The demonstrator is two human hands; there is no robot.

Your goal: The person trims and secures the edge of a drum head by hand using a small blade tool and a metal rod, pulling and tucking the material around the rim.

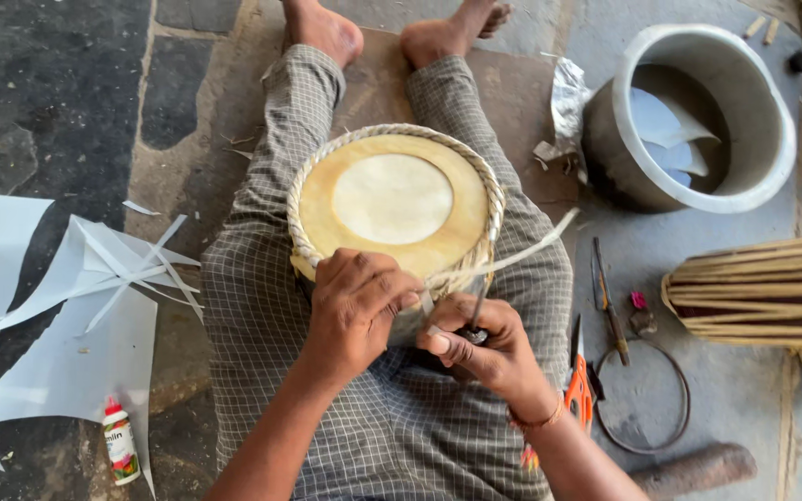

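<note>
Left hand (pixel 356 311) on round braided-rim drum (pixel 396 199), right hand (pixel 489 343) gripping metal tool (pixel 478 311)

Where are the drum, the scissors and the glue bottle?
drum (pixel 392 198), head view, on the pale centre of its skin.
scissors (pixel 579 390), head view, on the orange handles.
glue bottle (pixel 121 447), head view, on its white body.

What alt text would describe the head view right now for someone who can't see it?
A seated person holds a small drum on their lap, left hand gripping its braided rim, right hand working a thin metal tool at a pale strap. Orange-handled scissors, a metal pot and white sheet scraps lie on the floor.
</note>
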